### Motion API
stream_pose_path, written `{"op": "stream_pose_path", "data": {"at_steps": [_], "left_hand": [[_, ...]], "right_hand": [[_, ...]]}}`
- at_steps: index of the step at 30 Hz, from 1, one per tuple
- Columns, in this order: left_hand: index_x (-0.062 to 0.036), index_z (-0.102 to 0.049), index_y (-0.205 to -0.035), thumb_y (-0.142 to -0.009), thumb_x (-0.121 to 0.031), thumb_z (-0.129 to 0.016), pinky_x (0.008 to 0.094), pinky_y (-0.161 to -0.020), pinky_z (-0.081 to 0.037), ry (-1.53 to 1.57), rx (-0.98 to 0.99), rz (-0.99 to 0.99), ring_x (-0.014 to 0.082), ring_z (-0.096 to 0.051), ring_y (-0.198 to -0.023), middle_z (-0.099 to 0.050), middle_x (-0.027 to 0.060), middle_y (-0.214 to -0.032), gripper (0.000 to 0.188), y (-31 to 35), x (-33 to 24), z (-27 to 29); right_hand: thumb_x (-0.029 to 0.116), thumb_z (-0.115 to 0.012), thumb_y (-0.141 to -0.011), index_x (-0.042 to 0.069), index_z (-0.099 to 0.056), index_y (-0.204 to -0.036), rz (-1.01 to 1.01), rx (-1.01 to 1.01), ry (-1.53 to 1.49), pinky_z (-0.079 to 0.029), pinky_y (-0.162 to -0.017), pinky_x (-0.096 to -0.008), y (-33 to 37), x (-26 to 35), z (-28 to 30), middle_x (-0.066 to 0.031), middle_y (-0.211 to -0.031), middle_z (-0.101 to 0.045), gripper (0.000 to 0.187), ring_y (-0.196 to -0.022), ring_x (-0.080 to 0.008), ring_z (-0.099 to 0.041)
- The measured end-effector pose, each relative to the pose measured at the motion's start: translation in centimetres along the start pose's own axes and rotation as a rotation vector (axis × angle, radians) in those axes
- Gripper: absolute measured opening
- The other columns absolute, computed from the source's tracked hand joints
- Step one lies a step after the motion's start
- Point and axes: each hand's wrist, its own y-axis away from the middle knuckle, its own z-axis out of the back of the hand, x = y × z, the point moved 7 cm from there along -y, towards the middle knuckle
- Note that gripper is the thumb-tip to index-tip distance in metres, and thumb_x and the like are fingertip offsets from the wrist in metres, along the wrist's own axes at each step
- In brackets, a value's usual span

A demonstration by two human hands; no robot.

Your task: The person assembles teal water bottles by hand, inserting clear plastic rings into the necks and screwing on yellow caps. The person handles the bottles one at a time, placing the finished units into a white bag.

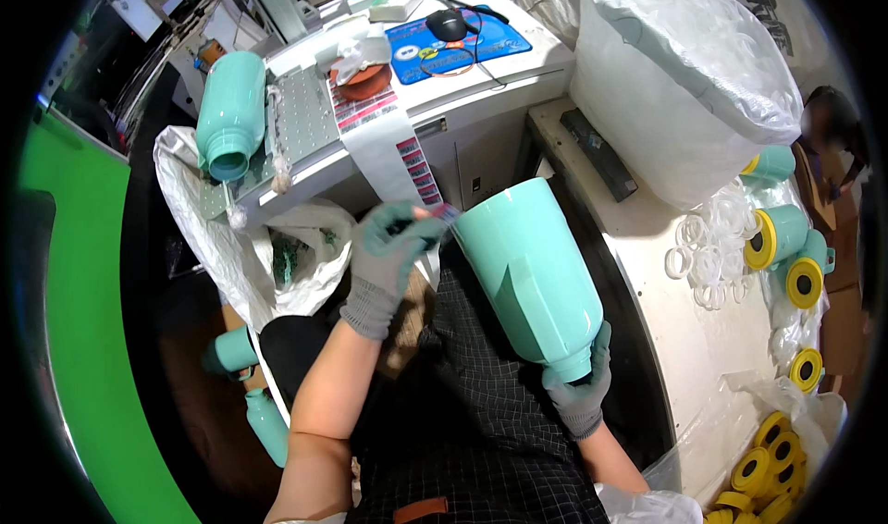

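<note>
While right hand (583, 394) grips teal jug (532, 265) by neck, left hand (393, 246) pinches small label (447, 214); large white sack (647, 122) holds translucent rings (680, 24); smaller bag (319, 279), green bits (287, 260).

Right hand (585, 402) (gloved) holds a teal jug (532, 270); left hand (388, 251) pinches a label (447, 213).

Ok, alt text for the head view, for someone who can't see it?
A grey-gloved right hand grips a large mint-green jug by its neck; the gloved left hand holds a small reddish label near the jug's broad end. Translucent whitish rings and round yellow lids lie to the right.
</note>
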Motion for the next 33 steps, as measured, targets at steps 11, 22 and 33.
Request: {"op": "stream_pose_path", "data": {"at_steps": [11,22,33], "left_hand": [[0.0045,-0.069,-0.103,-0.090,-0.001,-0.074,0.0266,-0.068,-0.055,0.176,0.250,0.262,0.0144,-0.068,-0.074,-0.072,0.0104,-0.085,0.015,3.5,-0.3,-3.5],[-0.0045,-0.064,-0.082,-0.075,-0.041,-0.091,0.0382,-0.066,-0.052,-1.019,0.004,0.094,0.0213,-0.062,-0.069,-0.063,0.0071,-0.074,0.046,1.7,1.9,5.0],[-0.0124,-0.057,-0.136,-0.078,-0.024,-0.080,0.0555,-0.114,-0.040,-2.036,-0.504,-1.011,0.0367,-0.050,-0.134,-0.053,0.0145,-0.144,0.064,-3.5,-13.2,18.9]], "right_hand": [[0.036,-0.093,-0.077,0.002,-0.028,-0.164,0.124,0.043,0.036,-0.050,-0.109,-0.0447,-0.6,2.4,-0.9,-0.0264,-0.155,-0.046,0.114,-0.133,-0.0357,-0.059],[0.025,-0.092,-0.073,0.000,-0.024,-0.164,0.013,0.101,0.068,-0.045,-0.114,-0.0488,-0.1,1.4,-0.4,-0.0265,-0.163,-0.037,0.116,-0.142,-0.0373,-0.049],[0.031,-0.086,-0.084,-0.006,-0.028,-0.161,0.335,-0.146,-0.112,-0.035,-0.122,-0.0481,-8.5,5.7,-0.9,-0.0206,-0.165,-0.036,0.104,-0.148,-0.0331,-0.041]]}}
